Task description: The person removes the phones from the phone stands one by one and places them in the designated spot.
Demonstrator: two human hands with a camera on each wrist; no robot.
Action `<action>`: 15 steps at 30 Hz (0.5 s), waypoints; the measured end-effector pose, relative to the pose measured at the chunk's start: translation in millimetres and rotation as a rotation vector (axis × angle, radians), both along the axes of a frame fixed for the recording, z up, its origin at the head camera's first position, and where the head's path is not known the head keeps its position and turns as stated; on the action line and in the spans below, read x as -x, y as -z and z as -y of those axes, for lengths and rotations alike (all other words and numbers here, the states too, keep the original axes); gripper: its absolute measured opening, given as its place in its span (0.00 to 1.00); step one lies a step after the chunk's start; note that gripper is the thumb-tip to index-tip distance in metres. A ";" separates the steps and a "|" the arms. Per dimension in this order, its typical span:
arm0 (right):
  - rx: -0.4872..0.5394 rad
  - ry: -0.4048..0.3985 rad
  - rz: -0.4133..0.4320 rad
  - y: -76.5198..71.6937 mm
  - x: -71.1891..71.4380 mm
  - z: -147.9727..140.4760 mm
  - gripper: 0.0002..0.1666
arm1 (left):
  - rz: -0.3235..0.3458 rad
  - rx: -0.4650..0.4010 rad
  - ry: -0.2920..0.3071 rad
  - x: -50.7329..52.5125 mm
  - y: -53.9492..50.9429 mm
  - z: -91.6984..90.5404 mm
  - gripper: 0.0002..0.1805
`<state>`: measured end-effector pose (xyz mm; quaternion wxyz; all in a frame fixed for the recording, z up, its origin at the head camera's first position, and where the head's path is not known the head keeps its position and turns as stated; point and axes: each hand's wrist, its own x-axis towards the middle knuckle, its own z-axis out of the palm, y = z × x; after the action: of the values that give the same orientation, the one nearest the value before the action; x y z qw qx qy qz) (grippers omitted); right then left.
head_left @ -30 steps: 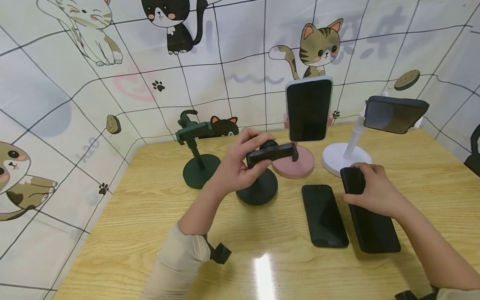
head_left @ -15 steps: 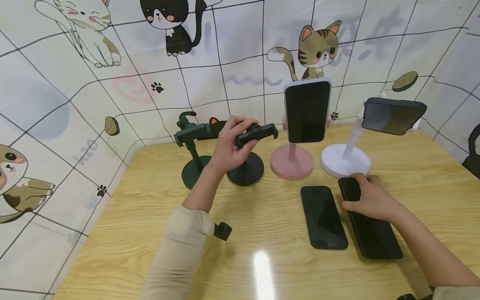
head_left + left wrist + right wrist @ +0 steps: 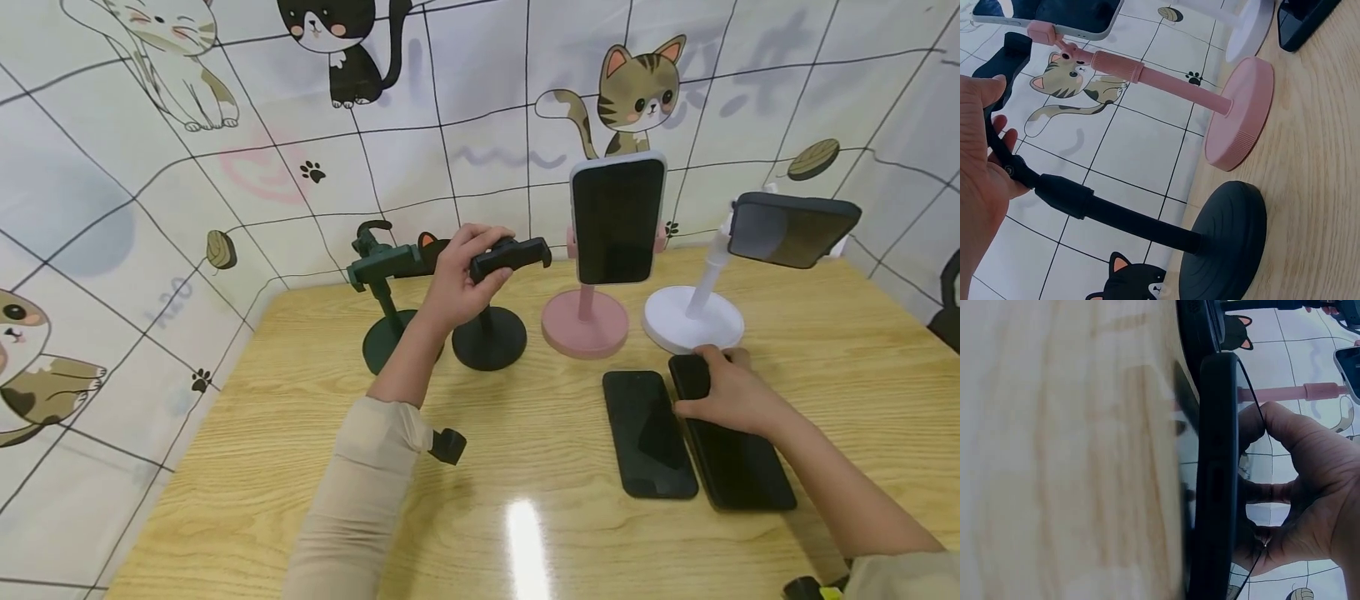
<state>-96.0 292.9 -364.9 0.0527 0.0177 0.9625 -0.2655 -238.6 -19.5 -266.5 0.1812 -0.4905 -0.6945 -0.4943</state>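
Observation:
My left hand (image 3: pixel 467 279) grips the clamp head of a black phone stand (image 3: pixel 489 337). Its round base stands between the green stand and the pink stand. In the left wrist view, the fingers and thumb lie around the upper part of the black stand (image 3: pixel 1141 222), whose clamp holds no phone. My right hand (image 3: pixel 738 396) holds a black phone (image 3: pixel 742 467) across its upper end, thumb at one long edge and fingers at the other. A second black phone (image 3: pixel 648 437) lies flat just left of it. In the right wrist view, the held phone (image 3: pixel 1216 469) is edge-on, close to the tabletop.
A green stand (image 3: pixel 390 333) is at the left, partly behind my left forearm. The pink stand (image 3: pixel 585 321) carries an upright phone (image 3: pixel 618 221). On the white stand (image 3: pixel 692 317), another phone (image 3: pixel 791 229) sits sideways. A cat-patterned sheet (image 3: pixel 495 142) backs the table.
My left hand has moved the black stand left and back, beside the green one. My right hand has brought its phone slightly left, closer to the other flat phone.

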 end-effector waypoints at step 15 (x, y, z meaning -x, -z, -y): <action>-0.035 0.077 0.014 4.4 1.8 -0.2 0.54 | 0.255 0.072 0.007 20.5 9.0 7.1 0.20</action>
<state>-97.8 293.1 -369.3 0.0490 0.0573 0.9652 -0.2504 -259.0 -26.6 -275.5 0.0720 -0.4324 -0.7273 -0.5281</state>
